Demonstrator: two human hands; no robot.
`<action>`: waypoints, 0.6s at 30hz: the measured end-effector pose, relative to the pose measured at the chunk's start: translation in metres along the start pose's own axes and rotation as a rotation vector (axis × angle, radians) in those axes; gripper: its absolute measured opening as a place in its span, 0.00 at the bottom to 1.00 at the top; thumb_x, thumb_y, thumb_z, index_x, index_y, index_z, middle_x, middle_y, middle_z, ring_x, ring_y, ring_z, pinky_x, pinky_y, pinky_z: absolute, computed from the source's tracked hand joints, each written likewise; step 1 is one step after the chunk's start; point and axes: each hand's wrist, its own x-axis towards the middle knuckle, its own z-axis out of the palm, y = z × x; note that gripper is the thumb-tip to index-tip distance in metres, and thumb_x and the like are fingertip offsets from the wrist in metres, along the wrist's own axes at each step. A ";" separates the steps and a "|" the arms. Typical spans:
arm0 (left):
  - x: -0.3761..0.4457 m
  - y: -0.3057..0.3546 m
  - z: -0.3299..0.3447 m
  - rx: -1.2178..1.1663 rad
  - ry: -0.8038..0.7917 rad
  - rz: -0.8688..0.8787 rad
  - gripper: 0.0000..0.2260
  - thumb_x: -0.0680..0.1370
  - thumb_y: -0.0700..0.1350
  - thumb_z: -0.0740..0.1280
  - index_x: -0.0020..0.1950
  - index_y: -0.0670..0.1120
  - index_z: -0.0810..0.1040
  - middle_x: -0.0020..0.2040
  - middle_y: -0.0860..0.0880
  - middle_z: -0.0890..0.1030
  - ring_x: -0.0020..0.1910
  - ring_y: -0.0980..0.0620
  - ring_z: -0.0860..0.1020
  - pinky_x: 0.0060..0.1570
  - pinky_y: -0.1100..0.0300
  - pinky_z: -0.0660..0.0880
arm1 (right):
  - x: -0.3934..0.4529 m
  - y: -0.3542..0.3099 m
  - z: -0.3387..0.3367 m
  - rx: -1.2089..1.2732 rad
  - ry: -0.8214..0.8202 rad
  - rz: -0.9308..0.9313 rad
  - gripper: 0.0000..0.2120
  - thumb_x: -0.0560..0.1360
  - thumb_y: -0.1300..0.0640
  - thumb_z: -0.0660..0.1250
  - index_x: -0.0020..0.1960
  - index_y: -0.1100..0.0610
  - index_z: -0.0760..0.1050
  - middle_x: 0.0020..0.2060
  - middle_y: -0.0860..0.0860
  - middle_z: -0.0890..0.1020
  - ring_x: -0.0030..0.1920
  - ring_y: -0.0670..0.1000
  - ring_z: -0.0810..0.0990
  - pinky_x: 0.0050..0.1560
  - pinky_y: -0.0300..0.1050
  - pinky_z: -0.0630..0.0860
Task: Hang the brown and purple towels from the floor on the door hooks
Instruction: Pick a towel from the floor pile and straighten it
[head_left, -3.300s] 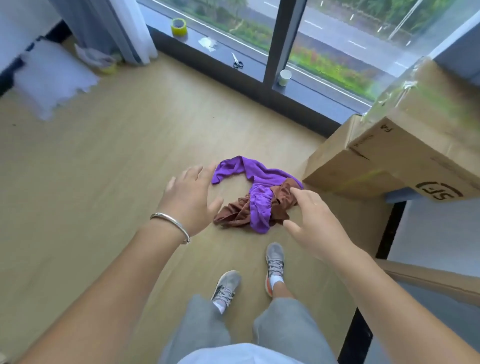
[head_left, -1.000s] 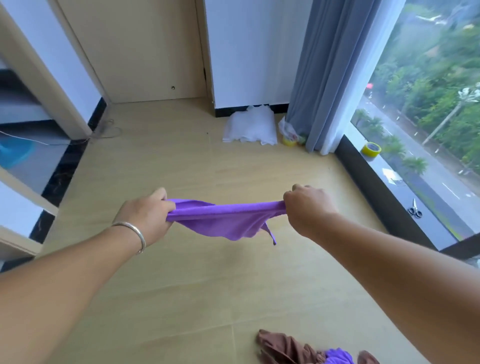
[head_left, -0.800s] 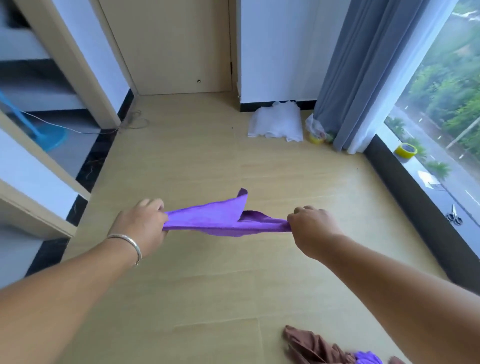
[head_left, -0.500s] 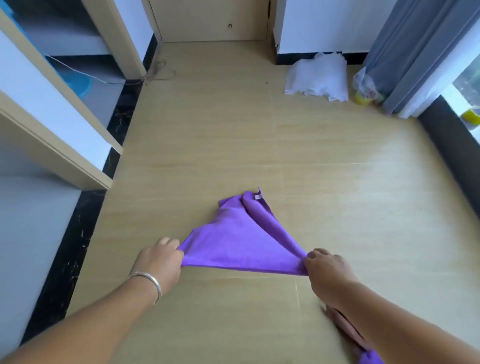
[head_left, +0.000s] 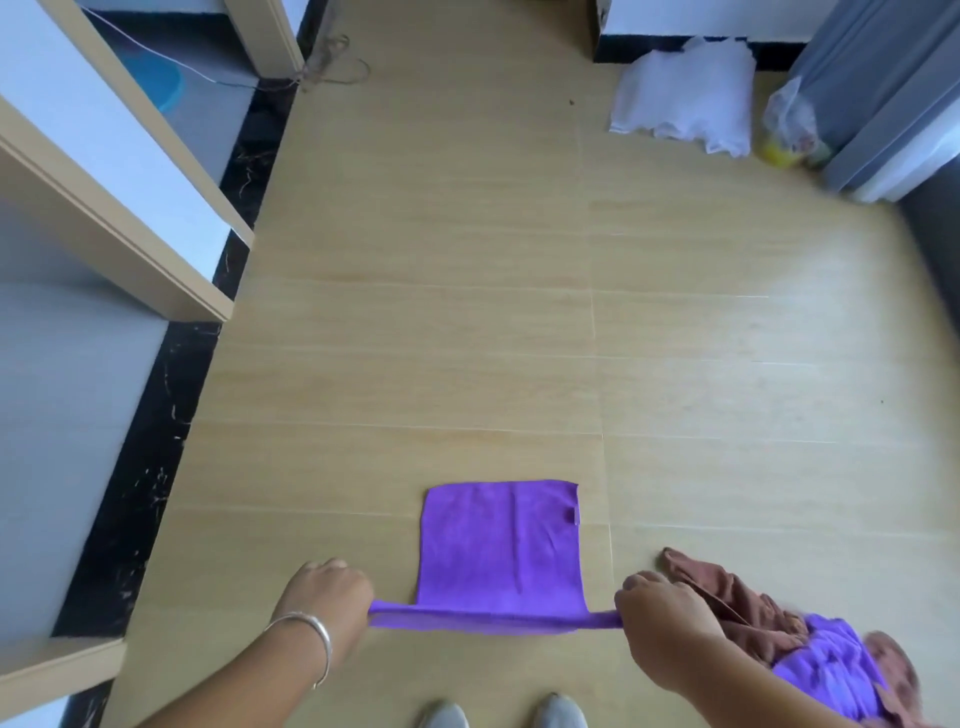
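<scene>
Two hands hold one purple towel (head_left: 501, 545) by its near corners: the left hand (head_left: 327, 597) and right hand (head_left: 660, 618) each pinch an end, the edge taut between them, the cloth spread flat over the floor (head_left: 467, 312) ahead. Just right, the brown towel (head_left: 737, 608) lies bunched with more purple cloth. This looks like the straightening step; next comes carrying it to the door hooks, which are not in view.

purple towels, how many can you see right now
2. One purple towel is spread flat on the floor, its near edge pinched by the left hand and right hand. Another lies crumpled with the brown towel at lower right; more may be hidden there.
</scene>
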 end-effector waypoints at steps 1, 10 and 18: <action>0.003 -0.004 -0.013 -0.011 0.015 -0.023 0.13 0.80 0.48 0.59 0.60 0.49 0.79 0.59 0.49 0.78 0.61 0.47 0.75 0.56 0.57 0.69 | 0.007 0.007 -0.011 -0.001 0.025 0.010 0.19 0.75 0.65 0.56 0.63 0.54 0.74 0.61 0.50 0.74 0.66 0.52 0.69 0.63 0.47 0.68; 0.021 -0.083 -0.176 -0.113 0.349 -0.232 0.14 0.80 0.54 0.58 0.51 0.49 0.80 0.53 0.49 0.80 0.55 0.47 0.77 0.45 0.59 0.69 | 0.044 0.065 -0.164 0.039 0.378 0.151 0.18 0.74 0.65 0.56 0.57 0.50 0.75 0.56 0.49 0.78 0.60 0.52 0.75 0.47 0.43 0.67; -0.002 -0.140 -0.254 -0.172 0.722 -0.365 0.16 0.81 0.56 0.57 0.43 0.50 0.80 0.36 0.50 0.73 0.39 0.46 0.72 0.37 0.59 0.66 | 0.033 0.093 -0.265 0.156 0.773 0.196 0.15 0.72 0.63 0.58 0.50 0.48 0.77 0.45 0.51 0.81 0.46 0.57 0.80 0.38 0.42 0.67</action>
